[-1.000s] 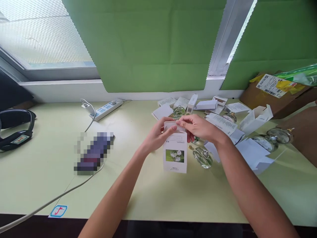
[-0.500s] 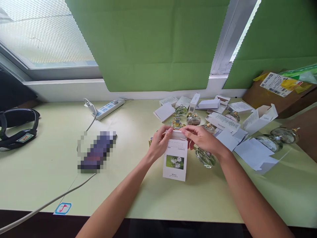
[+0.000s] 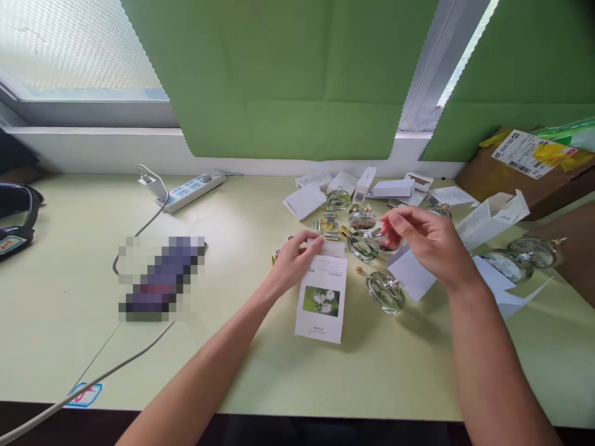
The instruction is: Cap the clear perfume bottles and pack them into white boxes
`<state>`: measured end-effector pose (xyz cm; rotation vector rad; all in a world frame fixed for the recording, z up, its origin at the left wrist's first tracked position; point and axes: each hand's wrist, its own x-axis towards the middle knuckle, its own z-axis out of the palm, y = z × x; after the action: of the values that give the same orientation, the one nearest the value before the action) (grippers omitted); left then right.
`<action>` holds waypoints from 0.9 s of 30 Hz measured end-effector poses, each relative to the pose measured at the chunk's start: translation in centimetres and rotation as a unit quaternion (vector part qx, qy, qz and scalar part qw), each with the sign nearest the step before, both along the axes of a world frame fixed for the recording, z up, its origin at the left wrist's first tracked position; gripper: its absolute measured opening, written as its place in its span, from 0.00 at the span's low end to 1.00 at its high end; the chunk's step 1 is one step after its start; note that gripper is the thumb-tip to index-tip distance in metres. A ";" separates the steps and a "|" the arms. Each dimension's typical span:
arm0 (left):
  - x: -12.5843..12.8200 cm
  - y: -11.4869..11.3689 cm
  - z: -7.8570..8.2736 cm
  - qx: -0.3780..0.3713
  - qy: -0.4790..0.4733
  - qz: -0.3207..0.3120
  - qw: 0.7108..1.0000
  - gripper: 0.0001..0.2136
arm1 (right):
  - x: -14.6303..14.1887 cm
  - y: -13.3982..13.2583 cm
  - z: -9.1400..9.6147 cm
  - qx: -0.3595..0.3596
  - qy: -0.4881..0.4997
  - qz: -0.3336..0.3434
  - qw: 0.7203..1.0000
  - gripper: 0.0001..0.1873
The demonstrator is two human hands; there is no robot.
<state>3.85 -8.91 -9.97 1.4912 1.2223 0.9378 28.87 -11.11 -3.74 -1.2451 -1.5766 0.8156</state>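
A white carton [image 3: 320, 325] with a picture of white flowers on green lies flat on the table, its end flap at the far side. My left hand [image 3: 294, 263] is closed on that flap end, thumb on top. My right hand [image 3: 425, 241] is raised to the right, apart from the carton, its fingers loosely bent and nothing visible in them. Below and left of it are round glass perfume bottles, one [image 3: 362, 246] beside its fingers and another [image 3: 385, 292] closer to me. Small gold-and-silver caps [image 3: 331, 236] lie beyond my left hand.
Several opened white cartons [image 3: 304, 201] and more bottles [image 3: 534, 253] spread over the back and right. A brown cardboard box [image 3: 493, 167] stands at the right. To the left are a power strip [image 3: 195, 191], a cable [image 3: 134, 357], a blurred-out dark object [image 3: 162, 279] and black headgear [image 3: 21, 220].
My right hand has let go of the carton and moved right, up over the bottles. My left hand still holds the carton, which has shifted slightly left in view. The view has turned slightly.
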 end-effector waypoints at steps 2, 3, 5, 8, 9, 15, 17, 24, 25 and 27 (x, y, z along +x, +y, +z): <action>0.0 -0.1 -0.2 -0.006 0.018 -0.014 1.000 0.18 | 0.9 -1.8 0.3 -0.016 -0.053 -0.036 0.998 0.16; 0.1 -0.1 -0.3 -0.006 0.024 -0.019 1.000 0.17 | 1.4 -3.1 0.3 -0.036 -0.098 -0.055 0.993 0.16; 0.1 -0.1 -0.6 -0.008 0.029 -0.025 0.999 0.17 | 1.9 -6.0 -0.7 -0.129 -0.182 -0.062 0.973 0.24; 0.1 0.0 -1.0 -0.015 0.036 -0.033 0.999 0.18 | 1.8 -9.5 -3.4 -0.198 -0.259 -0.061 0.943 0.36; 0.0 0.1 -1.1 -0.017 0.038 -0.034 0.999 0.18 | 1.5 -10.0 -4.3 -0.196 -0.269 -0.063 0.941 0.35; -0.3 0.2 -1.1 -0.041 0.005 -0.045 0.998 0.20 | -0.9 -8.3 -7.2 -0.159 -0.211 -0.134 0.955 0.29; -0.4 0.2 -1.1 -0.048 -0.002 -0.048 0.998 0.21 | -1.3 -7.2 -7.5 -0.143 -0.193 -0.155 0.958 0.30; -0.5 0.3 -1.2 -0.052 0.012 -0.047 0.997 0.23 | -2.4 -4.8 -8.3 -0.085 -0.174 -0.172 0.966 0.26; -0.5 0.3 -1.1 -0.057 0.010 -0.050 0.997 0.24 | -2.6 -4.5 -8.5 -0.076 -0.170 -0.174 0.967 0.25; -0.6 0.2 -1.0 -0.070 -0.004 -0.063 0.996 0.25 | -2.9 -4.2 -8.7 -0.061 -0.157 -0.176 0.970 0.24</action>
<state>3.26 -8.67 -10.96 1.4339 1.1502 0.7583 25.95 -15.30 -12.44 -1.7516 -1.4996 0.5113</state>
